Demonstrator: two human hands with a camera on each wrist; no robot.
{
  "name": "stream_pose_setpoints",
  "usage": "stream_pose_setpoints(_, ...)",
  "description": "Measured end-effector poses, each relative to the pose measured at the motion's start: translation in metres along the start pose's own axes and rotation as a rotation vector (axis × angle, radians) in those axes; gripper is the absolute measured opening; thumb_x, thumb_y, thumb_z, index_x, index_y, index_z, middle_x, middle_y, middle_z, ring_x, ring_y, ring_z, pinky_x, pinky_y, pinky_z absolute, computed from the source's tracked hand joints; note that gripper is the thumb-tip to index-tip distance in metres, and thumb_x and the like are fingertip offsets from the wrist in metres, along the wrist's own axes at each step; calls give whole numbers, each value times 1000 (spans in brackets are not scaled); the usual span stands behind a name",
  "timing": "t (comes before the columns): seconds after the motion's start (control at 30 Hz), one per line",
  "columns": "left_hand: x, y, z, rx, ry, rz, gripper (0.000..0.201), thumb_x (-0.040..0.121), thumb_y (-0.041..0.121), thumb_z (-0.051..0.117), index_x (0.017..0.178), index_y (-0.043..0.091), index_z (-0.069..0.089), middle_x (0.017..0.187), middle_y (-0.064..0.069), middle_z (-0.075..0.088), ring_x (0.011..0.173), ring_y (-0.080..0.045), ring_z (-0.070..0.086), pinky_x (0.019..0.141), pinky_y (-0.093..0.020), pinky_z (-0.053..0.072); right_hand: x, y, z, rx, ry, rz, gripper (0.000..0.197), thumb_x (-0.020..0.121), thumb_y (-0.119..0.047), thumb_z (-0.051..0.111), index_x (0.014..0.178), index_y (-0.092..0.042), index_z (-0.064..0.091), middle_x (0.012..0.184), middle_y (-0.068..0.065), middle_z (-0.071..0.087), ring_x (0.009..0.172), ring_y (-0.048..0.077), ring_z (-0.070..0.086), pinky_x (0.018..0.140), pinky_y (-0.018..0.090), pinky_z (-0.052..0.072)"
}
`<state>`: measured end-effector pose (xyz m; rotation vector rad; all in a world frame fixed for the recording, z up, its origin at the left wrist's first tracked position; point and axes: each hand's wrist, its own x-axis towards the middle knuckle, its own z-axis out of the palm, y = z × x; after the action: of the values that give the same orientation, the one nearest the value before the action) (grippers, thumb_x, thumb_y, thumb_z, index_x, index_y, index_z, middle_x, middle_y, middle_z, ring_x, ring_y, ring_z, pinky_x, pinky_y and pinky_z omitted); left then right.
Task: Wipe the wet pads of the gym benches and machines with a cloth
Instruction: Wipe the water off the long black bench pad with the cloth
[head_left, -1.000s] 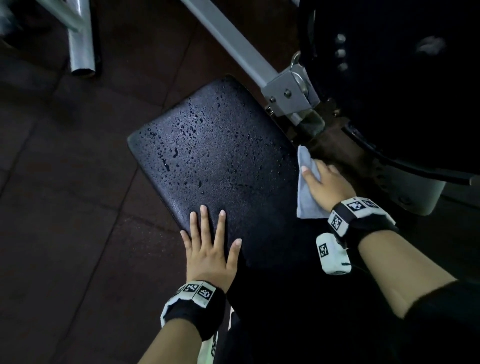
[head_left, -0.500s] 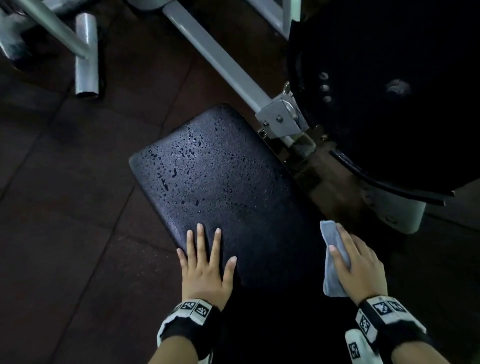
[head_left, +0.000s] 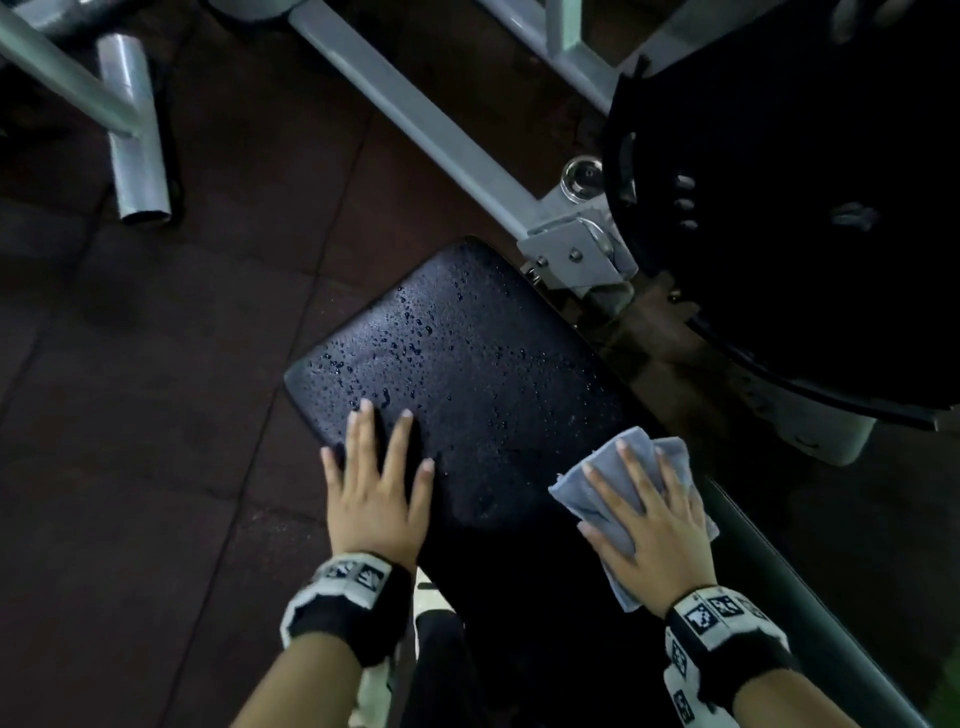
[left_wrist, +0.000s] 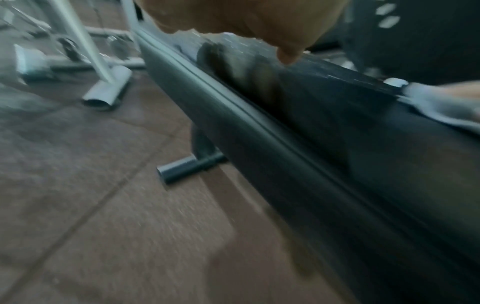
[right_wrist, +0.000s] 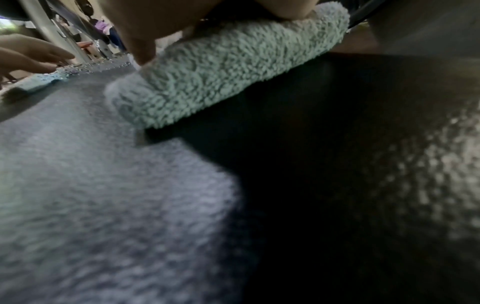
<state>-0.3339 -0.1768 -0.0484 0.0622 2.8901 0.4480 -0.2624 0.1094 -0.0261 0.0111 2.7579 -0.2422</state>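
A black bench pad lies slanted in the head view, with water drops thick on its far left part. My left hand rests flat on the pad's near left edge, fingers straight and spread. My right hand presses a folded grey-blue cloth onto the pad's near right side, fingers straight over it. In the right wrist view the fluffy cloth sits under my fingers on the pad. In the blurred left wrist view the pad's side runs diagonally below my left hand.
A grey steel frame bar meets a bracket at the pad's far end. A large black weight plate stands close on the right. Another grey frame foot lies on the dark rubber floor at far left.
My right hand has drawn the cloth down the pad's right edge toward me, then onto the pad's near right surface. The left hand has stayed on the left edge.
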Motion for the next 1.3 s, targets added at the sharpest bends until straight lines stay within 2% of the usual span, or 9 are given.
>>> stream_pose_setpoints(0.13, 54, -36, -13, 25, -38, -6, 71, 89, 60, 24, 149, 23, 29, 159, -15, 12, 145, -38, 9, 114, -56, 10, -7, -6, 5, -27, -4, -76, 57, 93, -62, 24, 147, -45, 18, 158, -4, 13, 139, 35, 23, 93, 55, 42)
stream_pose_setpoints(0.33, 60, -47, -6, 108, -45, 85, 74, 93, 64, 11, 151, 19, 24, 158, -21, 9, 143, -46, 4, 112, -60, 12, -13, -29, 17, -139, -91, -296, 48, 98, -49, 20, 146, -45, 22, 157, 0, 22, 137, 40, 27, 87, 57, 49)
stream_pose_setpoints(0.5, 60, -47, -6, 96, -42, 92, 74, 93, 63, 12, 150, 18, 27, 158, -21, 10, 143, -45, 5, 113, -58, 11, 28, -64, 8, -110, -29, -391, 52, 91, -48, 37, 142, -51, 28, 156, -3, 23, 140, 34, 24, 102, 56, 32)
stream_pose_setpoints(0.6, 61, -47, -7, 111, -49, 95, 75, 94, 63, 9, 149, 17, 29, 157, -21, 12, 142, -46, 6, 112, -57, 9, 76, -71, -5, -90, 17, -343, 52, 90, -48, 36, 141, -52, 28, 156, -5, 23, 140, 32, 27, 103, 57, 32)
stream_pose_setpoints(0.77, 61, -48, -7, 125, -56, 89, 76, 93, 64, 7, 151, 18, 24, 158, -20, 9, 143, -44, 4, 113, -57, 10, 131, -40, -24, -13, 65, -87, 49, 92, -61, 11, 141, -59, 4, 158, -11, 8, 144, 29, 16, 114, 49, 24)
stream_pose_setpoints(0.9, 61, -47, -8, 103, -66, 75, 75, 93, 65, 7, 151, 20, 22, 158, -19, 8, 143, -43, 3, 113, -58, 13, 96, 4, -15, 40, 48, 75, 53, 94, -58, 14, 145, -51, 5, 158, 3, 14, 137, 38, 31, 107, 47, 35)
stream_pose_setpoints(1.07, 61, -47, -9, 85, -76, 65, 75, 92, 66, 7, 151, 22, 21, 158, -18, 8, 144, -42, 4, 113, -59, 14, 16, 17, 15, -111, -247, 35, 58, 91, -52, -17, 147, -39, -15, 160, 6, -3, 144, 40, -6, 110, 55, 21)
stream_pose_setpoints(1.2, 60, -46, -8, 69, -60, 60, 74, 92, 66, 7, 152, 24, 17, 159, -16, 6, 144, -41, 1, 114, -56, 9, -6, -42, 15, -137, -223, -105, 53, 99, -44, 5, 150, -35, 17, 155, 14, 22, 138, 49, 18, 96, 63, 38)
stream_pose_setpoints(1.3, 60, -46, -8, 64, -63, 58, 74, 92, 66, 8, 152, 24, 17, 159, -17, 7, 144, -40, 1, 114, -56, 9, 22, -78, 8, -84, -107, -179, 52, 95, -45, 27, 147, -42, 24, 156, 5, 23, 140, 42, 19, 103, 62, 28)
